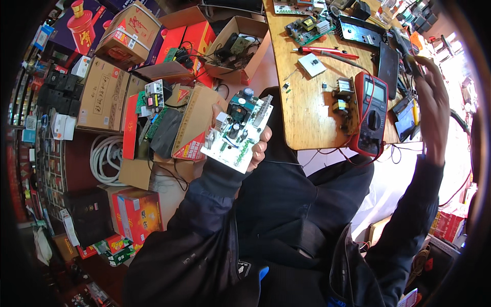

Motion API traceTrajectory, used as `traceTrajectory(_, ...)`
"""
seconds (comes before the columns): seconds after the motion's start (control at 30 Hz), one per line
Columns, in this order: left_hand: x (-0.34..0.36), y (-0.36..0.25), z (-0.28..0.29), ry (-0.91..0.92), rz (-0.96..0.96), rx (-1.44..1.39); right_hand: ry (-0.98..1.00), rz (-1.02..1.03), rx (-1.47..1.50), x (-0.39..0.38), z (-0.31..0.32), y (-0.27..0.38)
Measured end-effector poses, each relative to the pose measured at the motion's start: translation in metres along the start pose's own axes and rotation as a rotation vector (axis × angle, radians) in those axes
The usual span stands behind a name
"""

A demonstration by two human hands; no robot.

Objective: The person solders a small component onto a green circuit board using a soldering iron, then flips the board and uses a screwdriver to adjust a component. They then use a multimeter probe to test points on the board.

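My left hand [260, 149] grips a circuit board [236, 146] by its edges and holds it tilted above my lap. The board's pale face carries a transformer, capacitors and a metal heat sink. Out over the right side of the workbench, my right hand [433, 102] has its fingers bent around a black tool handle [410, 62]. The rest of that tool is hard to make out. Between my hands, a red-rimmed multimeter [372, 115] lies at the bench's near edge, with a brown circuit board [346, 106] beside it.
On the wooden workbench [304, 123] lie a small white block [312, 65], red test probes [330, 52], a green circuit board [309, 28] and a black tray [362, 31]. Open cardboard boxes [244, 41] with electronics crowd the left. A white hose [105, 161] is coiled on the floor.
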State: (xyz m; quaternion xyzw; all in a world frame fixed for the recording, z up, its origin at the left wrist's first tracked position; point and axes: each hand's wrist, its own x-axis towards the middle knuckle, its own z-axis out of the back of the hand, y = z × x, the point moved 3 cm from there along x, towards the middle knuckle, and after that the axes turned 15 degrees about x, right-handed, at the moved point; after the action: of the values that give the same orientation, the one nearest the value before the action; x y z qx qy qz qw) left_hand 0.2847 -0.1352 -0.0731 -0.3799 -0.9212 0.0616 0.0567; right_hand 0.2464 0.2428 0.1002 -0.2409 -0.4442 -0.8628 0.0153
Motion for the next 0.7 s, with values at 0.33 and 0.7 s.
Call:
traceTrajectory(0.33, -0.008, 0.012, -0.009, -0.194, 0.090, 0.021, -0.029, -0.182, 1.071, -0.151, -0.024, 0.037)
traceTrajectory(0.7, -0.013, 0.037, -0.030, -0.185, 0.210, 0.161, -0.146, -0.312, 1.465, -0.166, -0.091, 0.026)
